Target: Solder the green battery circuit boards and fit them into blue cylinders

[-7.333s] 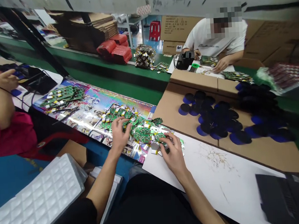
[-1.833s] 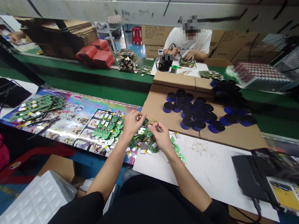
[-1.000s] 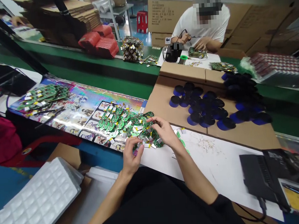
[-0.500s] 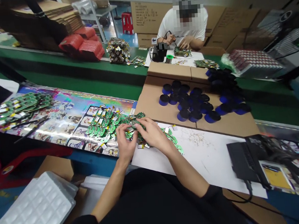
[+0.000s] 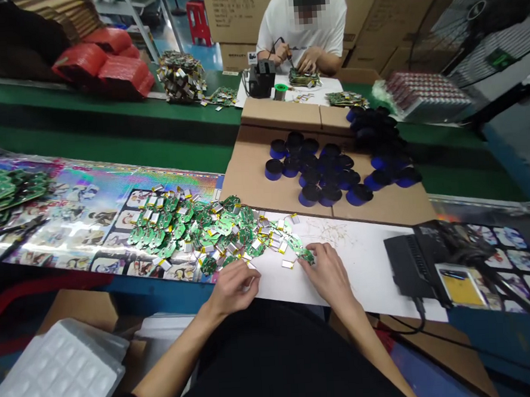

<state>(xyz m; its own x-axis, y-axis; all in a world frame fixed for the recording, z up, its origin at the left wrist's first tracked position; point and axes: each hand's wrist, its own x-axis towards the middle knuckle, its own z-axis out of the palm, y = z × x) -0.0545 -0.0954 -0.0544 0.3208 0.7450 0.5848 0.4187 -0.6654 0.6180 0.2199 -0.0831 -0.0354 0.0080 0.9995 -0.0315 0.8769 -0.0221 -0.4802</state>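
Observation:
A heap of small green circuit boards [image 5: 195, 224] with silver cells and yellow tape spreads across a glossy printed sheet [image 5: 89, 191] and onto white paper [image 5: 363, 264]. My left hand [image 5: 232, 287] rests at the near edge of the heap, fingers curled in a pinch around something small that I cannot make out. My right hand [image 5: 327, 272] lies on the white paper, fingertips pinching a green board [image 5: 305, 256] at the heap's right end.
Dark blue round caps [image 5: 326, 171] cover a cardboard sheet behind the paper. A black device [image 5: 430, 260] with cables sits at right. White foam trays [image 5: 51, 373] lie low left. Across the green conveyor [image 5: 108, 130] a person solders at a bench; red packs [image 5: 104, 64] are stacked behind.
Both hands have drawn back from the middle of the heap to its near edge and moved apart. The view has tilted down and shifted right.

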